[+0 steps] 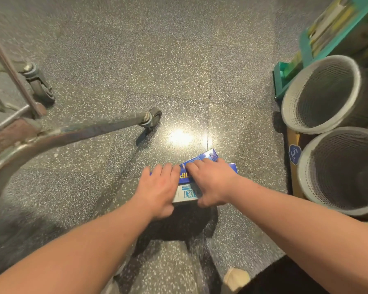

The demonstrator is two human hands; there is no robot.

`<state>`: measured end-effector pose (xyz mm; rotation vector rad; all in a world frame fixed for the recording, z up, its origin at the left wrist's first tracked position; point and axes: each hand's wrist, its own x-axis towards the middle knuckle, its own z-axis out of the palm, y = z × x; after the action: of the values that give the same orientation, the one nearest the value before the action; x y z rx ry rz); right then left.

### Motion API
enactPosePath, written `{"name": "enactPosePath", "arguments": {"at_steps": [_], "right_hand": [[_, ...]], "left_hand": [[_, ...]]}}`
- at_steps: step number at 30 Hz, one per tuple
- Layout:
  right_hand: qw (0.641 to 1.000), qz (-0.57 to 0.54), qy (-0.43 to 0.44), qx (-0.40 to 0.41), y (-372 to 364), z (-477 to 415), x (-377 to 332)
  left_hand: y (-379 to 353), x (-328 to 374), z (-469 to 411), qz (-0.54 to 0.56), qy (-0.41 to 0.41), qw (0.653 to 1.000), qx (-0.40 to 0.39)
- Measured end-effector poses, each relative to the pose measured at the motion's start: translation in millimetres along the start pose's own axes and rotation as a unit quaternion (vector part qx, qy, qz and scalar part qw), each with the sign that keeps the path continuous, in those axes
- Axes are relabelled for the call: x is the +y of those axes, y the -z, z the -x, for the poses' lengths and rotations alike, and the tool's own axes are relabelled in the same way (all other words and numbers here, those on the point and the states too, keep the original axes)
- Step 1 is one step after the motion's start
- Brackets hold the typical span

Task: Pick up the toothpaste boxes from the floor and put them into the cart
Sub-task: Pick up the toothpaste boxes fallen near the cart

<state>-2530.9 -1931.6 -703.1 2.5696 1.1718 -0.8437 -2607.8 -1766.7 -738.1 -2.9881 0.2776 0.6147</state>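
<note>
Two hands, left [157,188], right [210,183], clasping three toothpaste boxes [186,183], speckled floor [157,60]

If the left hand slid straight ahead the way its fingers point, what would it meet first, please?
Probably nothing soon: the left hand rests on the toothpaste boxes, and beyond its fingers lies bare floor. The cart wheel sits slightly left of that line.

Two grey perforated waste baskets [327,94], [344,172], side by side, right of the hands. Blue price tag [294,154] on a yellow shelf edge beside the nearer basket. Green shelf frame [306,47] beyond them, far right. Speckled grey terrazzo floor [168,60] throughout, with a bright light reflection [182,136] just ahead of the hands.
</note>
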Motion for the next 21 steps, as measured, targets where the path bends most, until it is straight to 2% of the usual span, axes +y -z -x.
{"name": "enactPosePath", "arguments": {"at_steps": [6,11,17,21], "right_hand": [[1.0,-0.011,0.015,-0.006,105,87,-27],[0.999,0.01,0.024,0.019,239,189,-57],[0.997,0.038,0.043,0.051,407,310,-98],[0.992,0.074,0.077,0.072,502,362,-126]], "left_hand": [[126,-5,80,0.032,0.002,0.999,-0.028],[271,-19,166,0.061,-0.002,0.998,-0.028],[456,-39,278,0.067,0.012,0.998,0.008],[546,-59,343,0.076,0.042,0.995,0.042]]}}
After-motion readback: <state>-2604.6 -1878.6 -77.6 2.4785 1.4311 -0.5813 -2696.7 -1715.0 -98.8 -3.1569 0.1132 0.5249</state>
